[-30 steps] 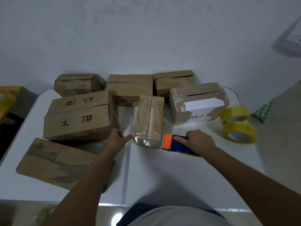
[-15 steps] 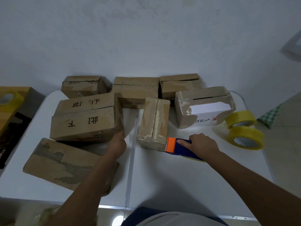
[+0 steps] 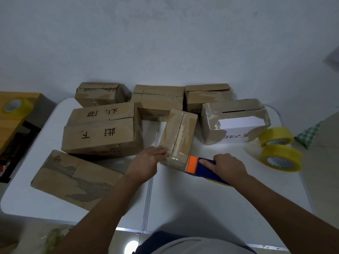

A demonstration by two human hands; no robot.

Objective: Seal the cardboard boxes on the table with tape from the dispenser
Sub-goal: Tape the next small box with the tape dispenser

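Fingers, right: the right hand curls round the blue tape dispenser, forefinger laid straight along its top, its orange head touching the near right corner of the small box.
Fingers, left: the left hand lies flat and straight-fingered against the near left side of the small box, bracing it, gripping nothing.
Task's thing: the small box stands mid-bench on the white bench, its centre seam already glossy with tape; the other cardboard boxes crowd behind and to the left.
Risk, slip: the box looks light, so a hard pull of the dispenser could drag or twist it out from under the flat palm.
Risk, tape: a skewed pull would likely wrinkle the strip or miss the seam; a poor cut at the head may leave a loose tail.
Change: half a second ago the left hand rested by the big lettered box; now it has crossed to the small one. The dispenser stays at the same corner.
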